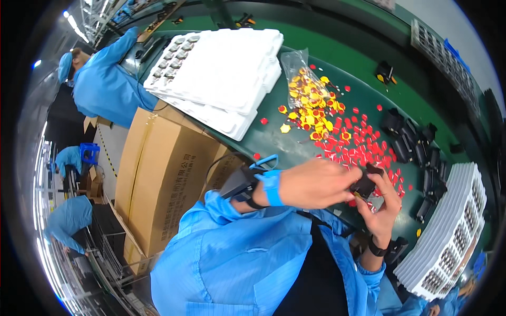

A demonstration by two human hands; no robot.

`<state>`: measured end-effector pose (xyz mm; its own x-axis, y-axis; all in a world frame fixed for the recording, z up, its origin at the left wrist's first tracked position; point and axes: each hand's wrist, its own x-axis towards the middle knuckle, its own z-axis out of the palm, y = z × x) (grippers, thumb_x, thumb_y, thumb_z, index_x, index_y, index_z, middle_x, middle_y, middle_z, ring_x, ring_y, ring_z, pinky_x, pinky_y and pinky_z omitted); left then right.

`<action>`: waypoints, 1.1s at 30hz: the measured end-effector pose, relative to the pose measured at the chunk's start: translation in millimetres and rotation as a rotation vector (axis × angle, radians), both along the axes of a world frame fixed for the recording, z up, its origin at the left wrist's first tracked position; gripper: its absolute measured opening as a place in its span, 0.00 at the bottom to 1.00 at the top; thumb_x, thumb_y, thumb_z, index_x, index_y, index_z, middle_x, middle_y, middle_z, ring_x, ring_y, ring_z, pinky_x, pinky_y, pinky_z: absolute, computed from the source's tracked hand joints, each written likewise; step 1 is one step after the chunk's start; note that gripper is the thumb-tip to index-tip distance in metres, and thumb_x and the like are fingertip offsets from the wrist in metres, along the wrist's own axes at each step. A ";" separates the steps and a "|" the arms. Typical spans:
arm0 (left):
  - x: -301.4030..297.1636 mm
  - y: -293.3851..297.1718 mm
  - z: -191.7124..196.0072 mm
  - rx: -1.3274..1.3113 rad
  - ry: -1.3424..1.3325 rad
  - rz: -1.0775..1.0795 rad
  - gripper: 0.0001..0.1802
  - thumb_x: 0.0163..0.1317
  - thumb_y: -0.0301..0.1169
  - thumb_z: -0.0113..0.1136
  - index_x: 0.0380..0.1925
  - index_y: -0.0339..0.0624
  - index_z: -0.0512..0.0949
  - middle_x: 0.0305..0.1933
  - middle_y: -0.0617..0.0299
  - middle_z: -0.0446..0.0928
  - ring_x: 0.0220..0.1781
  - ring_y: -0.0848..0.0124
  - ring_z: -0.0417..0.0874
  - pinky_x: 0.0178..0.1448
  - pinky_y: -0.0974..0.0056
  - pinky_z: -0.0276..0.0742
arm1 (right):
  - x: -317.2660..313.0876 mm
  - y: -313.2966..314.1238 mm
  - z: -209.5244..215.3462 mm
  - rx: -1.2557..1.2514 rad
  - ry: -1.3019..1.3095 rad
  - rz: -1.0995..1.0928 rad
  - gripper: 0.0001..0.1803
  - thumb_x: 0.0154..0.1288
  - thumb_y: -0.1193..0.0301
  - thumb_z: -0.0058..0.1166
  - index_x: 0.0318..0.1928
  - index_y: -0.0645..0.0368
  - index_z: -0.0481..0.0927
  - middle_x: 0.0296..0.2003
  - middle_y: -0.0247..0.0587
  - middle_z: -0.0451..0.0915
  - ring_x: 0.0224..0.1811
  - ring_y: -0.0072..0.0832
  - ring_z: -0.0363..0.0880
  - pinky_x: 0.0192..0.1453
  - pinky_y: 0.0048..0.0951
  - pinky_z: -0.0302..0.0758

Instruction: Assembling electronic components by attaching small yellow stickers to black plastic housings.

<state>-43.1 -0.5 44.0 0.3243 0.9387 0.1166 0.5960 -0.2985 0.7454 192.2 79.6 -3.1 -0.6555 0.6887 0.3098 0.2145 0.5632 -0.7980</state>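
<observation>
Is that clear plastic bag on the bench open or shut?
Open: yellow pieces lie both inside the bag and loose beyond its lower end, on the green bench.

a green bench [275,141] spreads beyond both hands. just past the left hand [319,183] and right hand [383,210], small red pieces [363,138] lie scattered; farther off, yellow pieces [314,102] beside a clear bag [294,60]. black parts [405,141] lie to the hands' right. white trays [232,68] are stacked farther left, pale trays [448,237] farther right.
</observation>
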 end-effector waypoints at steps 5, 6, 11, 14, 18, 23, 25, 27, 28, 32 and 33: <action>-110.5 -25.8 49.8 0.272 0.157 0.779 0.11 0.66 0.28 0.59 0.44 0.33 0.79 0.36 0.50 0.83 0.35 0.58 0.85 0.42 0.61 0.79 | 2.1 11.3 -31.7 0.169 -0.201 -0.070 0.34 0.40 0.73 0.77 0.53 0.61 0.80 0.72 0.56 0.64 0.77 0.56 0.55 0.77 0.56 0.56; -165.7 -25.7 42.3 0.337 0.354 0.918 0.15 0.67 0.32 0.60 0.49 0.35 0.78 0.40 0.47 0.82 0.40 0.55 0.85 0.45 0.58 0.79 | 2.7 10.6 -28.7 0.173 -0.191 -0.058 0.34 0.40 0.73 0.77 0.53 0.61 0.80 0.72 0.56 0.64 0.77 0.56 0.55 0.77 0.56 0.56; -296.3 -42.4 -33.4 0.180 0.972 1.041 0.28 0.70 0.50 0.54 0.60 0.43 0.75 0.67 0.36 0.69 0.71 0.45 0.68 0.68 0.44 0.65 | 16.4 5.6 -4.6 0.143 -0.231 -0.068 0.37 0.41 0.70 0.76 0.56 0.60 0.79 0.72 0.56 0.64 0.79 0.59 0.50 0.78 0.57 0.52; -299.0 -62.2 -33.8 0.140 0.756 0.923 0.31 0.70 0.54 0.51 0.64 0.47 0.73 0.72 0.35 0.62 0.75 0.42 0.61 0.73 0.39 0.55 | 23.1 2.2 12.8 0.153 -0.197 -0.137 0.34 0.48 0.67 0.71 0.57 0.63 0.79 0.70 0.56 0.67 0.79 0.58 0.51 0.76 0.56 0.54; -297.1 -83.5 -19.4 0.090 0.661 0.920 0.29 0.70 0.53 0.51 0.64 0.48 0.74 0.73 0.35 0.62 0.75 0.42 0.62 0.75 0.40 0.54 | 40.4 0.7 7.7 0.073 0.029 -0.227 0.30 0.54 0.68 0.61 0.59 0.66 0.77 0.67 0.59 0.70 0.79 0.54 0.54 0.76 0.51 0.58; -337.7 -63.5 36.7 0.340 0.926 0.934 0.20 0.68 0.41 0.57 0.56 0.44 0.79 0.58 0.44 0.77 0.63 0.47 0.75 0.68 0.48 0.68 | 37.8 4.4 12.1 0.083 0.057 -0.286 0.25 0.54 0.69 0.62 0.53 0.68 0.80 0.61 0.58 0.76 0.75 0.59 0.60 0.72 0.54 0.62; -366.1 -38.9 64.4 0.229 0.998 1.052 0.14 0.64 0.36 0.59 0.46 0.45 0.83 0.43 0.46 0.83 0.53 0.48 0.81 0.59 0.47 0.75 | 37.3 7.3 13.5 0.067 0.090 -0.235 0.24 0.54 0.70 0.62 0.52 0.68 0.80 0.58 0.58 0.78 0.73 0.59 0.64 0.72 0.54 0.63; -418.2 -18.1 52.3 0.079 1.089 1.077 0.11 0.59 0.31 0.61 0.41 0.49 0.85 0.41 0.45 0.83 0.50 0.47 0.83 0.53 0.46 0.79 | 35.1 6.5 14.7 0.050 0.133 -0.203 0.23 0.53 0.72 0.62 0.51 0.68 0.80 0.56 0.57 0.80 0.71 0.58 0.67 0.71 0.54 0.63; -438.9 -13.8 34.6 0.166 1.133 0.910 0.11 0.56 0.30 0.61 0.40 0.47 0.84 0.40 0.45 0.83 0.47 0.46 0.83 0.53 0.46 0.80 | 33.3 4.9 15.1 0.044 0.113 -0.173 0.22 0.53 0.73 0.62 0.50 0.68 0.81 0.54 0.56 0.81 0.68 0.57 0.71 0.70 0.54 0.65; -477.0 35.9 -1.9 -0.074 1.171 0.630 0.08 0.57 0.27 0.56 0.32 0.42 0.83 0.37 0.44 0.82 0.42 0.45 0.82 0.49 0.49 0.79 | 38.6 -12.9 15.3 0.051 0.023 -0.227 0.19 0.51 0.76 0.63 0.45 0.69 0.82 0.47 0.55 0.84 0.61 0.53 0.79 0.68 0.50 0.70; -509.4 17.4 -20.3 0.159 1.145 0.624 0.08 0.58 0.27 0.52 0.29 0.40 0.81 0.35 0.44 0.81 0.38 0.47 0.82 0.44 0.48 0.77 | 38.5 -18.1 17.4 0.060 0.026 -0.267 0.17 0.51 0.75 0.64 0.44 0.68 0.83 0.44 0.54 0.85 0.58 0.51 0.81 0.66 0.46 0.73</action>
<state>-552.5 16.9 23.7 -0.1683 0.9673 0.1896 0.9320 0.2188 -0.2889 230.7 61.5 14.3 -0.4445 0.8160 0.3696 0.3419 0.5359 -0.7720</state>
